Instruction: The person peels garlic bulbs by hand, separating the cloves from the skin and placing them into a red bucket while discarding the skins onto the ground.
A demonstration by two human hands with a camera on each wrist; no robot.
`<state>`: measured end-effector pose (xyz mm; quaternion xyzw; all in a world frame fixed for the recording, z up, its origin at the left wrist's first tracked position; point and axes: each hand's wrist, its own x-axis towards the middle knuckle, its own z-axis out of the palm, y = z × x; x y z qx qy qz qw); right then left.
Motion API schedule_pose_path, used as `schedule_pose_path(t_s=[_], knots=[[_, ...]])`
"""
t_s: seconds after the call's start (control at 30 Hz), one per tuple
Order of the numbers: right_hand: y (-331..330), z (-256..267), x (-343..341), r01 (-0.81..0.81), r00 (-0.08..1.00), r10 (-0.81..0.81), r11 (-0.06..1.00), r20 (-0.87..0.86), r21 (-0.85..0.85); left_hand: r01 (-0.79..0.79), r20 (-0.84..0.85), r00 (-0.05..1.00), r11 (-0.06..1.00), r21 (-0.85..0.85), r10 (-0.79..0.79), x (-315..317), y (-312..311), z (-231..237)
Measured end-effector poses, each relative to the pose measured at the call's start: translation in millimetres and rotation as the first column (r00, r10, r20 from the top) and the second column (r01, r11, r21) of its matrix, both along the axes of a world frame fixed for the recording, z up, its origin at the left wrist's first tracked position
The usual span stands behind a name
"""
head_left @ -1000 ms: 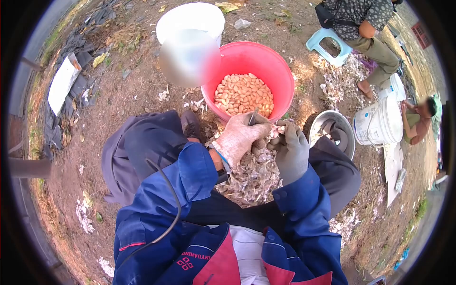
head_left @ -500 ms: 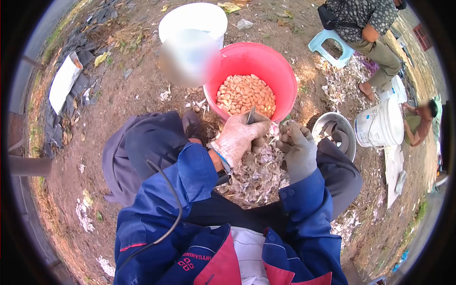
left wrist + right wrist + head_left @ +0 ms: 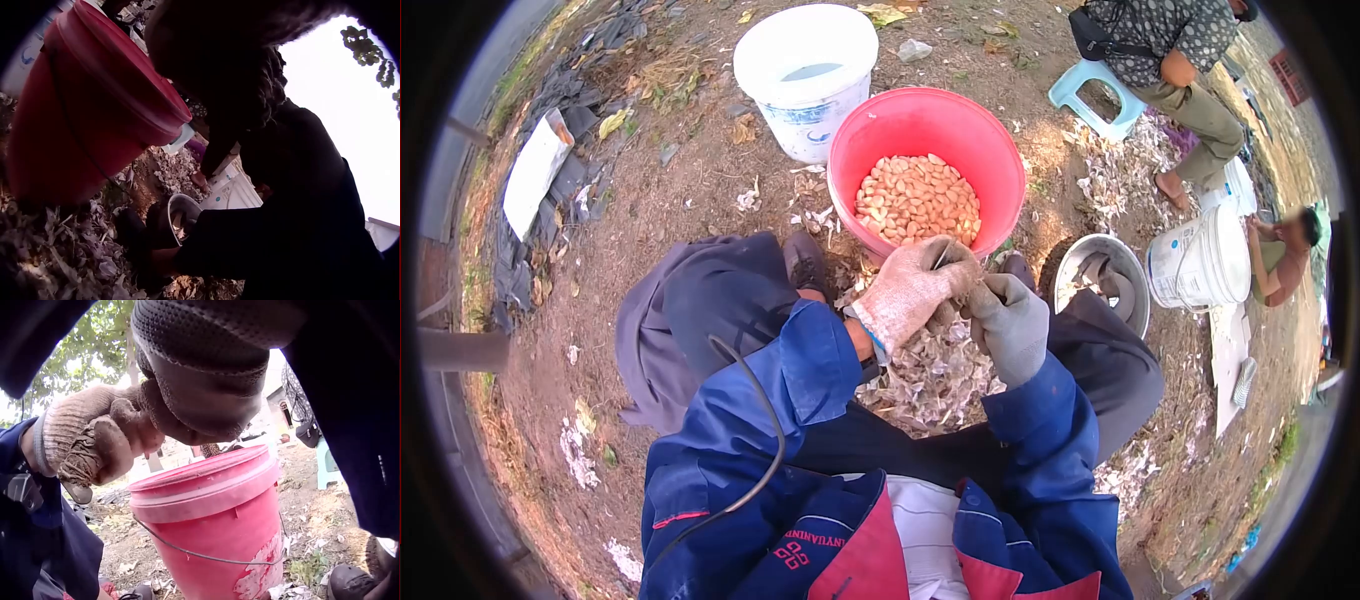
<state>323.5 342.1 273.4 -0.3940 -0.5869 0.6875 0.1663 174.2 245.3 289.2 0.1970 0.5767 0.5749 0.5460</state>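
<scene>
In the head view my left hand (image 3: pixel 908 288), in a pale stained glove, grips a small knife (image 3: pixel 941 258) whose metal blade shows above the thumb. Its fingertips meet those of my right hand (image 3: pixel 1012 325), in a grey glove with curled fingers. The two hands pinch garlic between them, mostly hidden by the gloves. Below them a heap of papery garlic skins (image 3: pixel 930 385) lies between my legs. Just beyond the hands stands a pink bucket (image 3: pixel 1000 150) with many garlic cloves (image 3: pixel 915 195) at its bottom. The right wrist view shows the bucket (image 3: pixel 212 531) beneath both hands.
A white bucket (image 3: pixel 805 100) stands behind the pink one. By my right knee sits a metal basin (image 3: pixel 1140 300) with dark cloth in it, beside another white bucket (image 3: pixel 1200 260). A person sits on a light blue stool (image 3: pixel 1090 75) at upper right; another is farther right.
My right hand drew a little to the right, then came back against the left fingertips. The pinkish garlic visible between the hands earlier is now mostly hidden. The left hand keeps the knife.
</scene>
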Motion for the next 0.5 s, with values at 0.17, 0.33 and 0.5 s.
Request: schedule_pose_path(t_s=[0.17, 0.33, 0.5], knots=[[-3, 9, 2, 0.004, 1.0, -0.005, 0.997, -0.015, -0.074, 0.032, 0.021, 0.999, 0.999, 0.004, -0.032, -3, -3, 4], [0, 15, 8, -0.111, 0.992, 0.112, 0.993, 0.051, -0.031, 0.081, 0.057, 0.995, 0.997, -0.014, -0.08, -9, -5, 11], [-3, 21, 12, -0.124, 0.991, 0.125, 0.992, 0.05, -0.021, 0.139, 0.183, 0.974, 0.99, -0.028, -0.131, -10, -8, 10]])
